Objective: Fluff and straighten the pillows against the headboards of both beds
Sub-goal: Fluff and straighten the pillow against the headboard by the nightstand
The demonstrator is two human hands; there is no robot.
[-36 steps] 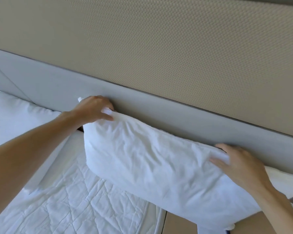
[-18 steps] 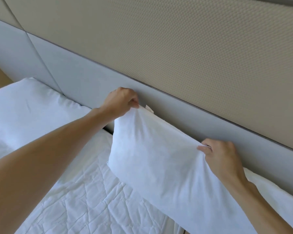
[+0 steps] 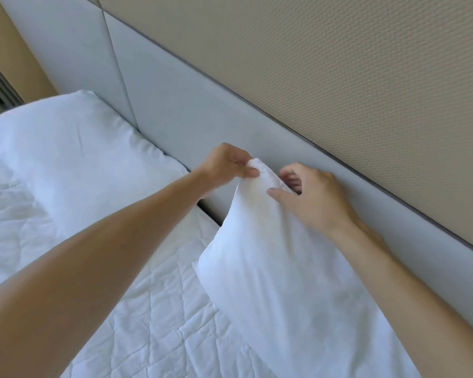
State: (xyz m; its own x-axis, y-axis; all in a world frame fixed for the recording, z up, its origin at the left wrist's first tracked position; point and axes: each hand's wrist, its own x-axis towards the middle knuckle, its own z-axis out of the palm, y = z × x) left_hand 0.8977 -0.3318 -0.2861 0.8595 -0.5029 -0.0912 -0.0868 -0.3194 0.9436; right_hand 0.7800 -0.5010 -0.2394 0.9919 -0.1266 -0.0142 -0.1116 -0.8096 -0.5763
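Observation:
A white pillow (image 3: 290, 274) leans against the grey padded headboard (image 3: 191, 110), its upper left corner lifted. My left hand (image 3: 227, 165) pinches that corner from the left. My right hand (image 3: 311, 197) holds the same corner from the right, thumb on the front of the fabric and fingers behind it. The two hands are almost touching. A second white pillow (image 3: 74, 148) lies flat at the left, its far end against the headboard.
A white quilted bed cover (image 3: 153, 317) spreads below the pillows. Above the headboard runs a beige textured wall panel (image 3: 352, 64). A dark gap (image 3: 208, 214) shows between mattress and headboard. At the far left edge is a tan wall (image 3: 14, 50).
My right hand slid left along the pillow's top edge until it met the left hand at the corner. The view swung right to left, bringing more of the second pillow into sight.

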